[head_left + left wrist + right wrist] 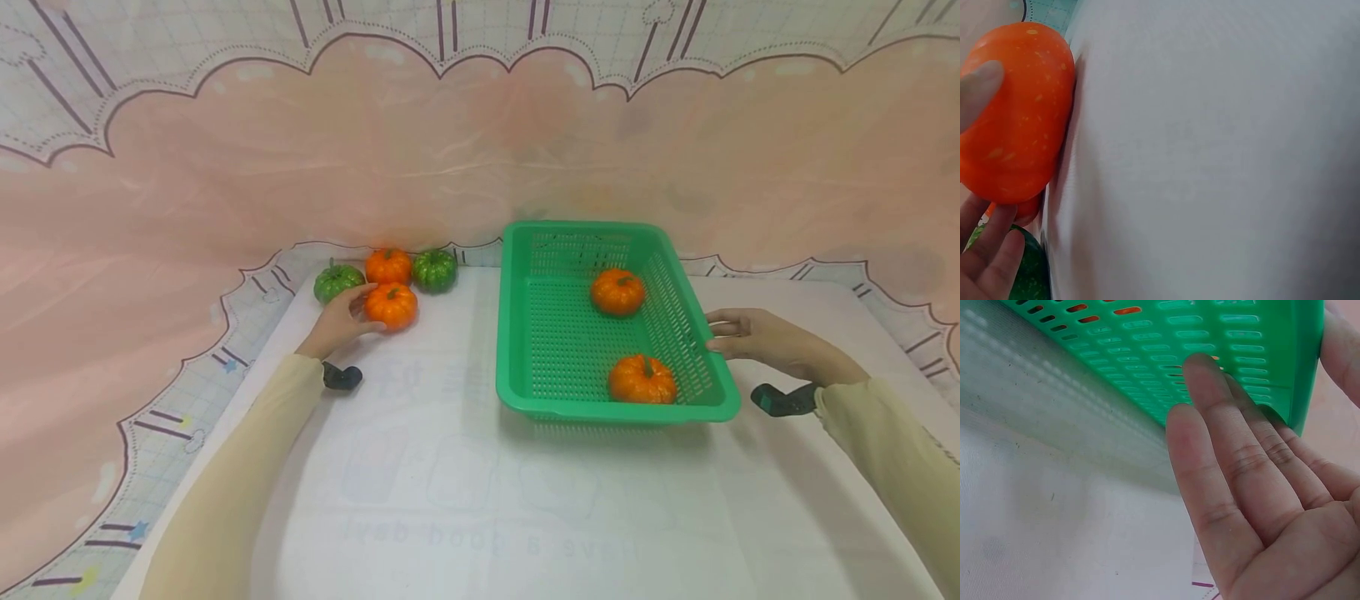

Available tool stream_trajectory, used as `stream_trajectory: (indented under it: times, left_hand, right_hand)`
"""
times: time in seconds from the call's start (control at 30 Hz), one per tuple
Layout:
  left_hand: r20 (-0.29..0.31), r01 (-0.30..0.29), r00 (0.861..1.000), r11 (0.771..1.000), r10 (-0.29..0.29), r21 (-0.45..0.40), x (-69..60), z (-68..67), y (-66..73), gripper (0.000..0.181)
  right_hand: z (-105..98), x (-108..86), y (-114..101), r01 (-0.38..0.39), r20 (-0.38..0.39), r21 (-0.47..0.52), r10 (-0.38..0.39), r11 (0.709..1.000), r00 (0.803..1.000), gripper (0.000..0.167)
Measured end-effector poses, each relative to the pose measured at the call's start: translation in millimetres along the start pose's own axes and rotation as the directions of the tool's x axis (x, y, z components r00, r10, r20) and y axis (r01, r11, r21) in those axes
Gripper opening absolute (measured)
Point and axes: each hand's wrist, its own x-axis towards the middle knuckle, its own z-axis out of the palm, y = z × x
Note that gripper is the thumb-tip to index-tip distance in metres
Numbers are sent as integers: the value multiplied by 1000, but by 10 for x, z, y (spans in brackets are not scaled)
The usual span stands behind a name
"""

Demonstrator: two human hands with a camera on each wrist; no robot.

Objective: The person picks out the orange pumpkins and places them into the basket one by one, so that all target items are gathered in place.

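An orange pumpkin [392, 307] stands at the front of a small group on the left of the table. My left hand [342, 323] holds it from the left, thumb and fingers on opposite sides; the left wrist view shows the thumb on the orange skin [1029, 119] and fingertips [1005, 215] at its lower end. A green basket [517, 400] stands right of centre with two orange pumpkins inside, one at the back [618, 292] and one at the front [642, 380]. My right hand [776, 340] touches the basket's right side, its fingers [1210, 394] fairly straight along the slotted wall.
Behind the held pumpkin are another orange one [388, 266], a green one [338, 284] on the left and a green one [435, 271] on the right. A patterned cloth [450, 158] hangs behind the white table [420, 500].
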Motion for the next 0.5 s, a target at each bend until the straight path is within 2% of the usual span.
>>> stream_trajectory:
  times: [0.03, 0.07, 0.1, 0.3, 0.5]
  left_hand:
    - [16, 16, 1000, 1000, -16, -2, 171, -9, -259, 74]
    - [36, 12, 999, 1000, -12, -3, 287, -23, -451, 78]
    - [29, 18, 999, 1000, -18, -3, 344, -9, -539, 77]
    - [10, 36, 999, 999, -35, -2, 350, 8, -538, 73]
    - [8, 23, 1000, 1000, -23, -1, 362, 20, -564, 73]
  right_hand:
    - [-2, -2, 0, 3, 0, 0, -3, 1000, 1000, 66]
    - [-4, -2, 2, 1, -1, 0, -1, 1000, 1000, 67]
    - [-5, -2, 3, -1, -2, 1, 1, 1000, 1000, 67]
    - [-4, -3, 8, -9, -7, -11, 9, 1000, 1000, 68]
    - [-1, -5, -4, -15, -11, -30, 15, 999, 1000, 70]
